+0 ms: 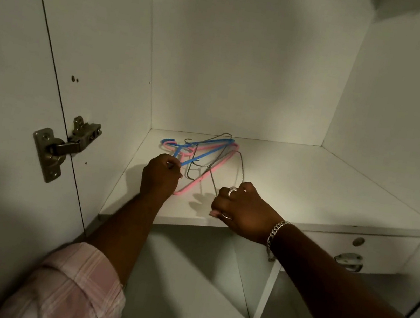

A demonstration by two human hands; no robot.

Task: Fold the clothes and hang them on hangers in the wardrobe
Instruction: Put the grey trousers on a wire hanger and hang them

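A tangle of hangers lies on the white wardrobe shelf (309, 179): a blue hanger (206, 148), a pink hanger (200, 179) and thin metal wire hangers (241, 163). My left hand (161, 176) is closed on the lower end of the blue hanger, at the left of the pile. My right hand (240, 207), with a ring and a bracelet, is closed on a wire hanger near the shelf's front edge. No clothes are in view.
The open wardrobe door with a metal hinge (60, 147) stands at the left. A drawer with a lock and handle (349, 258) sits under the shelf at the right. A lower shelf (182, 299) lies beneath, beside a vertical divider.
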